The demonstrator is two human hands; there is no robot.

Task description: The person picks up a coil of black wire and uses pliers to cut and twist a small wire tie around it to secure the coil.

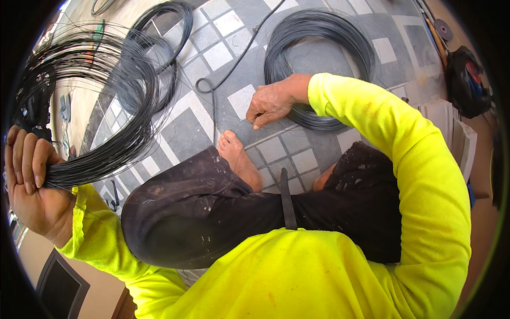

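Observation:
A big loose coil of thin dark wire (114, 151) hangs raised at the left, its strands fanning out toward the top. My left hand (37, 183) is closed around the bundled lower part of it. In front of me, a second wire coil (276, 50) lies on the tiled floor in a neat ring. My right hand (277, 101) is over that ring's near left edge with fingertips pinched together. Fine strands pass close to those fingers, but what they hold, if anything, is too small to make out.
Further wire coils (183, 24) lie behind the raised one. A dark cable (234, 66) with a small loop runs across the tiles (218, 56). My bare foot (238, 162) rests beside it. At the right are a black bag (467, 82) and stacked pale slabs (451, 133).

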